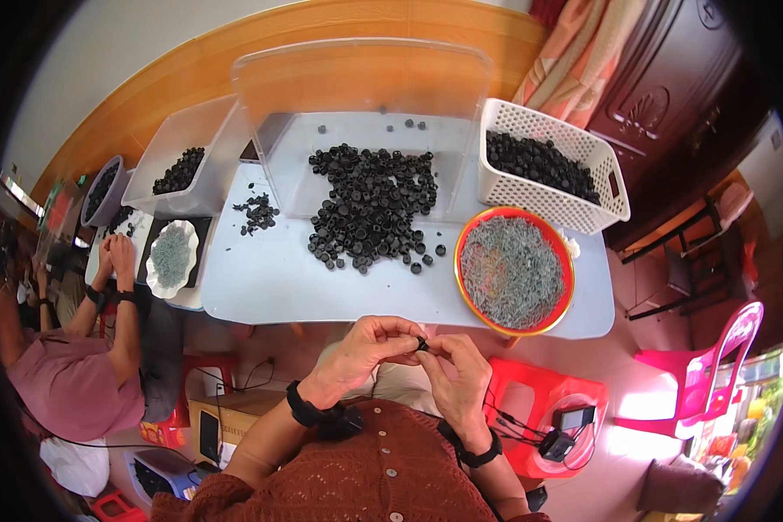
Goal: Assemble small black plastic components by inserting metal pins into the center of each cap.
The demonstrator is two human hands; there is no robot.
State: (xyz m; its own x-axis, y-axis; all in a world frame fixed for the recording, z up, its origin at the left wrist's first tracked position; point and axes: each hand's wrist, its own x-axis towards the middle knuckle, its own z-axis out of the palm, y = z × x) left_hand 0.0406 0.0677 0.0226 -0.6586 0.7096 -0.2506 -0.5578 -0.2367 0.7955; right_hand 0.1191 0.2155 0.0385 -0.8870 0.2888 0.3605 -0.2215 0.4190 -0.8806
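Just off the table's near edge, my left hand (361, 350) and my right hand (459, 370) meet fingertip to fingertip. Between them is a small black cap-like piece (422, 344), mostly covered by the fingers; both hands pinch it. Beyond them, a heap of small round black caps (370, 213) spreads from a clear plastic bin (361, 45) tipped on its side onto the pale table (322, 297). To the right of the heap stands a red basin (518, 331) with a yellow rim, full of thin grey metal pieces (509, 274) too small to identify.
A white perforated basket (552, 198) of black pieces stands at the back right. Small black bits (257, 215) lie left of the heap. At left, another person (83, 374) works beside a white dish (170, 283). A red stool (539, 391) with cabled devices stands right.
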